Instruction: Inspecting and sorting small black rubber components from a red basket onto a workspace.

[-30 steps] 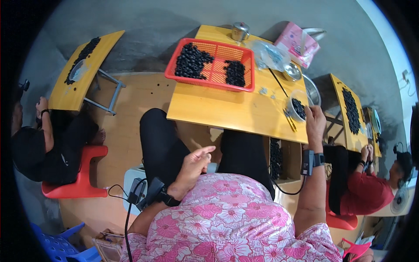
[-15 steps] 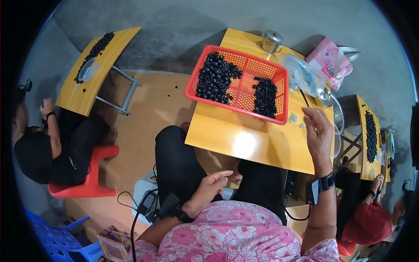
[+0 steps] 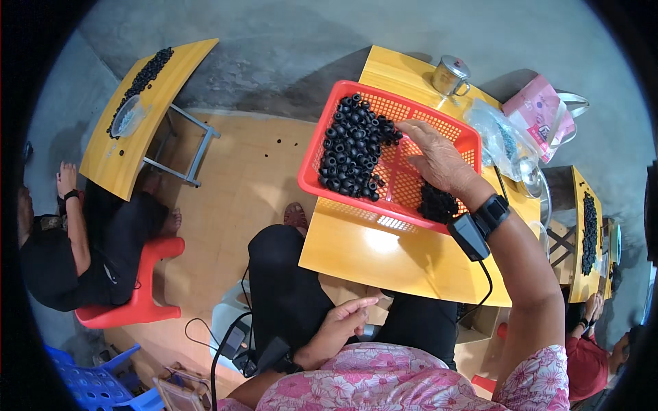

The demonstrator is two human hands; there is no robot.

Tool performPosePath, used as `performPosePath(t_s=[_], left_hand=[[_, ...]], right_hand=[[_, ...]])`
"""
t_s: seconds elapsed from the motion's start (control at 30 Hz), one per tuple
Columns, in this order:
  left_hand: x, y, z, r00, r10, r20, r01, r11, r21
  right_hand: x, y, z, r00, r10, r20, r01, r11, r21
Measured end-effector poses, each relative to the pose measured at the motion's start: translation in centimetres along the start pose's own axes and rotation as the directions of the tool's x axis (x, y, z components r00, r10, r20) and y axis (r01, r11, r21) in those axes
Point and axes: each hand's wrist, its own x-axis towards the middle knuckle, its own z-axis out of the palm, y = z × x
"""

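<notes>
Over the latticed plastic basket (image 3: 397, 175), the right hand's grip (image 3: 442, 162) hangs parted near rounded black pieces (image 3: 351, 147).

Bright, black-rimmed fisheye
Glare whitens my desk (image 3: 404, 266) at four o'clock; shadow dims the wall (image 3: 322, 77) at twelve.

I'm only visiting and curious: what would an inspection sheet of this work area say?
Surface: yellow table, a bright glare on its near part.
Work items: red plastic basket holding a larger heap of black ring-like pieces and a smaller black heap.
Clutter: lidded metal mug, clear plastic bag, pink bag.
Hands: right hand open over the basket; left hand near the lap, grip unclear.
Cables: black cable at the right wrist device; another at left.
Surroundings: two seated people at side tables.
</notes>
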Motion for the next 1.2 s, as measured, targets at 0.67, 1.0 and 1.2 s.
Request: performPosePath(t_s=[0.67,1.0,1.2], left_hand=[[0.4,-0.3,-0.4,0.999,-0.036,-0.001,0.036,0.999,0.022],[0.3,-0.5,-0.3,1.0,0.006,-0.005,-0.006,1.0,-0.023],[0.1,-0.4,-0.3,1.0,0.004,0.016,-0.003,0.999,-0.052]], right_hand=[[2.5,2.8,3.3,0.991,0.002,0.133,-0.039,0.961,0.273],[-0.6,0.3,3.0,0.945,0.186,0.27,-0.298,0.827,0.476],[-2.1,-0.3,0.9,0.909,0.283,0.305,-0.416,0.649,0.637]])
